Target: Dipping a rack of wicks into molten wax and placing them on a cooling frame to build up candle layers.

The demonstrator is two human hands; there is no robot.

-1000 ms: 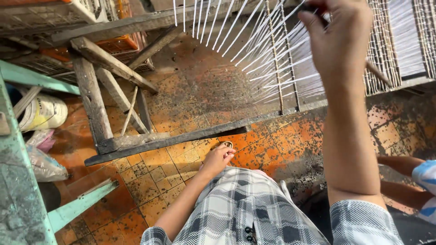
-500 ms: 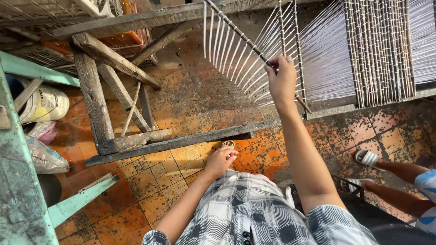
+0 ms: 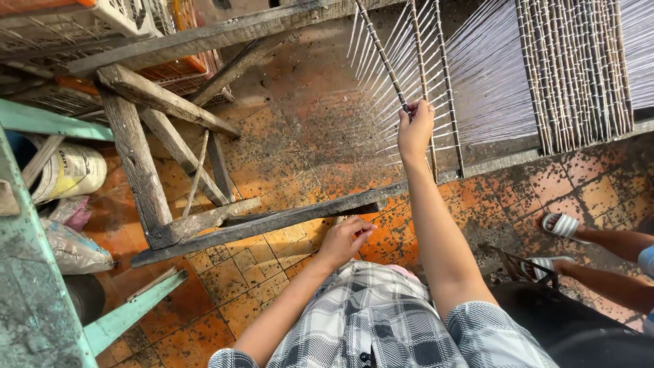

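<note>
An orange tiled floor, stained and speckled dark, spreads under a wooden loom in a cluttered workshop. Nearest the camera is the person's checked shirt, from which both bare arms reach forward. The left hand hangs low over the tiles just in front of a dark wooden beam lying across the floor; its fingers are loosely curled and I cannot tell whether they hold anything. To the right, another person's feet in white sandals rest on the tiles beside a black seat. At the left edge stands a green painted frame, with a white bucket and plastic bags beside it. Beyond the beam, a frame of rough wooden planks leans at an angle. The right hand is raised higher and farther out, its fingers pinched shut around a thin stick that runs up and left through a fan of white threads. Two more sticks cross the same threads just beside it. Farther right, a dense row of thin rods lies across the threads. At the far top left sit plastic crates.
</note>
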